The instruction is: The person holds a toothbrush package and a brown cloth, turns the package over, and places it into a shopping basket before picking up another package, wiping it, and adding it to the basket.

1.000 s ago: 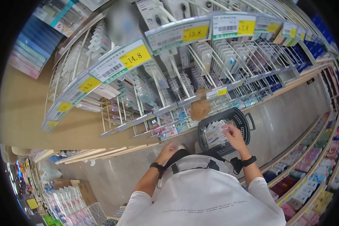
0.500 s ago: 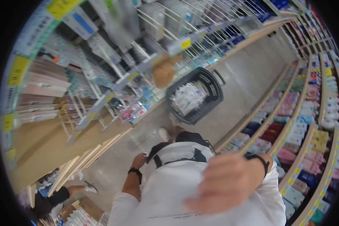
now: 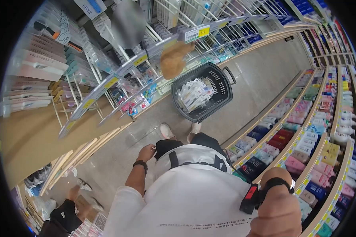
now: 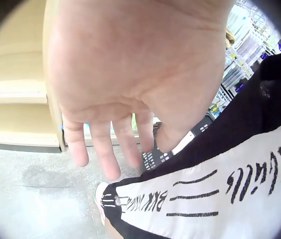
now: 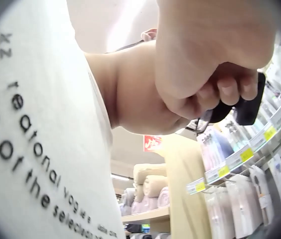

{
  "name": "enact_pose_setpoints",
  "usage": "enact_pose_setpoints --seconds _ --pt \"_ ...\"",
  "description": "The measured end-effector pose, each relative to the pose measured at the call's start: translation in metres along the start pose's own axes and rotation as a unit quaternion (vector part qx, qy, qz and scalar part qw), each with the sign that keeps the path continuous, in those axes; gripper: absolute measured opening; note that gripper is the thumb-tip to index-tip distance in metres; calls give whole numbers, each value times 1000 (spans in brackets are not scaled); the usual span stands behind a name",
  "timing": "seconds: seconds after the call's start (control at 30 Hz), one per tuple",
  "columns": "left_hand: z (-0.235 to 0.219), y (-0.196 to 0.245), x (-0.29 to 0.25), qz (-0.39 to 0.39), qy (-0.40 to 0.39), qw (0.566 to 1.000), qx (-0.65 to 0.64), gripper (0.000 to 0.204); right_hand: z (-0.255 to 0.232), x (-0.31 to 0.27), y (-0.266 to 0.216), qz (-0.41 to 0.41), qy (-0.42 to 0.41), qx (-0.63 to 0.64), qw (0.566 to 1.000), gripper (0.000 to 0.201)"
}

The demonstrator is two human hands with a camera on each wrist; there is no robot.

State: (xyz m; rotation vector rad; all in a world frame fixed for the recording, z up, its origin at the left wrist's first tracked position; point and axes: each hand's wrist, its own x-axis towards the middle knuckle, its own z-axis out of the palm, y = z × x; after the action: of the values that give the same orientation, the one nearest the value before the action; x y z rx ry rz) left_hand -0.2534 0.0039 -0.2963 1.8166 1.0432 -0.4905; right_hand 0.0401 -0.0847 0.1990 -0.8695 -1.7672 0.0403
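Note:
My left hand (image 3: pixel 147 151) hangs beside my thigh; in the left wrist view its fingers (image 4: pixel 103 149) are relaxed and nearly straight, holding nothing. Raised in front of my chest and face is my right hand (image 3: pixel 279 211). Its fingers (image 5: pixel 227 92) are curled in toward the palm in the right wrist view, close to a black piece of headgear (image 5: pixel 250 107) that overlaps them there. On the floor ahead stands a dark grey shopping basket (image 3: pixel 221 106), its handle (image 3: pixel 229 76) folded to the far side. Several white packaged items (image 3: pixel 195 94) lie inside it.
A rack of hanging packets with price tags (image 3: pixel 197 33) curves along the left and front. A brown item (image 3: pixel 173 61) hangs at its edge. Tiered shelves (image 3: pixel 304 154) of bottles and packs line the right. Another person (image 3: pixel 63 217) is at lower left, on the grey floor (image 3: pixel 261 79).
My right hand has left the basket and risen toward my face, its fingers now curled. The view has turned, so the basket appears farther from my body. My left hand stays low at my side.

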Motion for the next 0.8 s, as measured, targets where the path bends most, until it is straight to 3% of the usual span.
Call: enact_pose_setpoints --seconds 0.03,0.1,0.13,0.17,0.23,0.27,0.3,0.33,0.4,0.43,0.57,0.7,0.8 --pt "2 10 -1 25 8 997 75 24 -12 -11 4 1 -34 12 999 10" --pt "8 24 -1 62 9 991 117 23 -52 -47 19 16 -191 36 981 8" --pt "13 31 -2 104 7 982 158 22 -54 -61 26 54 -161 -11 985 6" --pt "22 36 -2 94 26 980 173 23 -56 -75 33 93 -129 -58 986 12" --pt "35 45 -5 76 45 980 176 24 -81 -106 48 195 -180 -148 953 9" --pt "42 51 -5 62 68 980 176 25 -92 -129 60 228 -146 -168 948 9" --pt "46 62 -6 7 32 986 166 27 -102 -154 71 260 -113 -187 941 11" --pt "53 68 -8 5 31 985 168 27 -115 -179 78 261 -111 -186 941 11" --pt "61 87 -7 2 34 977 211 28 -142 -224 100 345 -51 -218 912 12" --pt "62 99 -1 2 41 976 214 28 -155 -243 111 339 -46 -218 914 12" --pt "63 137 26 83 84 945 306 37 -181 -315 137 447 -6 -215 869 10" --pt "51 191 78 89 75 941 318 37 -182 -377 167 526 38 -193 827 9" --pt "46 226 133 147 80 936 311 36 -180 -404 193 574 53 -177 798 8"
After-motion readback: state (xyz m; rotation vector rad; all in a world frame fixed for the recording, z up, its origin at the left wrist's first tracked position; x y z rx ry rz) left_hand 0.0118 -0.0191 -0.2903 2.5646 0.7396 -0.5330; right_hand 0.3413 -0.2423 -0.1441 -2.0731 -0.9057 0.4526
